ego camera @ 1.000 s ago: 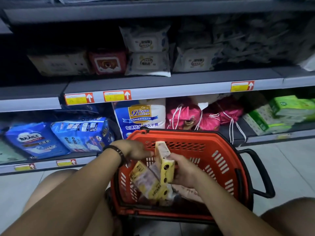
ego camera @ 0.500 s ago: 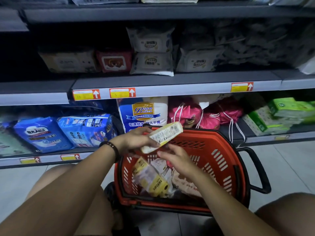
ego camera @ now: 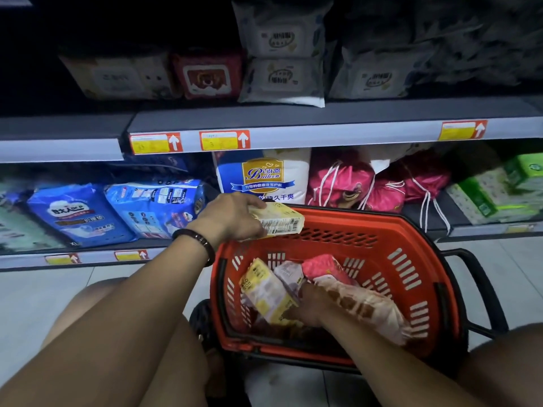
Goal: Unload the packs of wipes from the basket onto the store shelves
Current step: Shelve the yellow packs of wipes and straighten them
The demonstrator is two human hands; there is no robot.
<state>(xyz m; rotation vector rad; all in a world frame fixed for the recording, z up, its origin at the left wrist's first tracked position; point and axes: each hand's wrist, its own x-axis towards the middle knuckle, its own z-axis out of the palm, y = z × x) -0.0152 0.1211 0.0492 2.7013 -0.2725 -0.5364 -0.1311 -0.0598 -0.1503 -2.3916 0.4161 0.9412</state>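
Observation:
My left hand [ego camera: 232,217] grips a small yellow pack of wipes [ego camera: 279,220], holding it flat above the far left rim of the red basket [ego camera: 405,259]. Down inside the basket, my right hand [ego camera: 308,301] rests among the packs, its fingers on a yellow-and-white pack [ego camera: 264,292]. Beside it lie a pink pack [ego camera: 326,265] and a pale patterned pack [ego camera: 367,309]. Whether the right hand grips the yellow-and-white pack is hidden by the packs.
The middle shelf [ego camera: 323,133] carries white wipe packs [ego camera: 282,80] and a red bear pack [ego camera: 207,76]. Below are blue diaper bags [ego camera: 152,207], pink drawstring bags [ego camera: 346,180] and green tissue packs [ego camera: 493,195]. My knees flank the basket on the tiled floor.
The yellow pack passed from my right hand to my left, which now holds it level over the basket rim. My right hand went down into the basket among the packs.

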